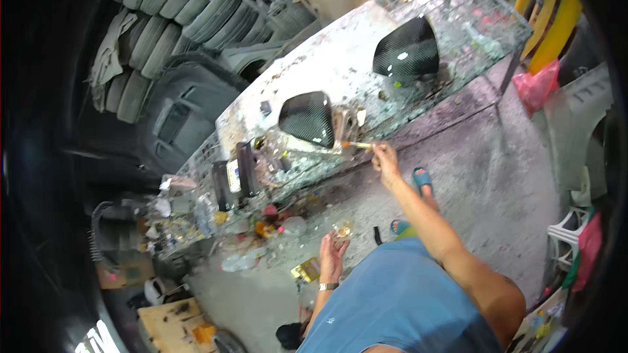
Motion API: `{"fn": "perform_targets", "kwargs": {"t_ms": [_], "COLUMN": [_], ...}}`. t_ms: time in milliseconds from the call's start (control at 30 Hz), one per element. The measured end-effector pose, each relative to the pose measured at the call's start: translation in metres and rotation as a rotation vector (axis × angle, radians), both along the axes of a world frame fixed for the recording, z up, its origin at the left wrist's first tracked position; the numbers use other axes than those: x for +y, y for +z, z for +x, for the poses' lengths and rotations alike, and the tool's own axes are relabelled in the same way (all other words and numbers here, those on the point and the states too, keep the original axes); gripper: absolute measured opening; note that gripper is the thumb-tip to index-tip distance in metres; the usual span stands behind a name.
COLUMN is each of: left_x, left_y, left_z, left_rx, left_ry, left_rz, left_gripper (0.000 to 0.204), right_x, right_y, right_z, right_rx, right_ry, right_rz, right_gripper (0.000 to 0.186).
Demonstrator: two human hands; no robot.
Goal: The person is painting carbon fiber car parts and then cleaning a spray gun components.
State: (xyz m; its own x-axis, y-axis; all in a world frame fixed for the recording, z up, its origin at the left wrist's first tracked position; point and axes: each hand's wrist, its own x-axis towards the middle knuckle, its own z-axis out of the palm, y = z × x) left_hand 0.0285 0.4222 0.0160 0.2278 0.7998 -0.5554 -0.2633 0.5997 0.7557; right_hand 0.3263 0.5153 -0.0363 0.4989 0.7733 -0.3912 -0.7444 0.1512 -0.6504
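Observation:
My right hand (386,160) pinches the pale handle of a thin brush (362,145), its tip at the near edge of the bench. That tip is close to the lower right corner of a glossy black carbon-fibre panel (305,116); I cannot tell whether they touch. Lower down, by my body, my left hand (331,257) has its fingers around a small clear cup (343,230) with a little amber liquid in it. A second curved carbon-fibre panel (407,50) rests farther right on the bench.
The stained workbench (340,42) runs diagonally, with dark boxes (246,168) and clutter at its left. Stacked tyres (180,0) stand behind it. Rubbish (261,229) lies below its near edge. At right are a pink bag (538,85) and a white stool (566,232).

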Motion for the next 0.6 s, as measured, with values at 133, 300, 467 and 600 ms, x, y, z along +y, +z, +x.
{"fn": "perform_targets", "kwargs": {"t_ms": [133,300,467,600], "left_x": [0.001,0.014,0.03,0.042], "left_y": [-0.005,-0.012,-0.012,-0.006], "left_z": [0.019,0.055,0.104,0.151], "left_rx": [-0.064,-0.14,-0.176,-0.22], "left_ry": [0.039,-0.027,-0.088,-0.176], "left_rz": [-0.016,-0.019,-0.026,-0.008], "left_gripper": [0.042,0.034,0.024,0.022], "right_x": [-0.036,-0.084,-0.115,-0.131], "right_y": [0.016,0.029,0.037,0.04], "right_z": [0.02,0.071,0.14,0.186], "right_rx": [-0.13,-0.231,-0.327,-0.329], "right_ry": [0.017,-0.127,-0.234,-0.293], "right_rz": [-0.103,-0.193,-0.175,-0.195], "right_gripper": [0.015,0.014,0.013,0.014]}}
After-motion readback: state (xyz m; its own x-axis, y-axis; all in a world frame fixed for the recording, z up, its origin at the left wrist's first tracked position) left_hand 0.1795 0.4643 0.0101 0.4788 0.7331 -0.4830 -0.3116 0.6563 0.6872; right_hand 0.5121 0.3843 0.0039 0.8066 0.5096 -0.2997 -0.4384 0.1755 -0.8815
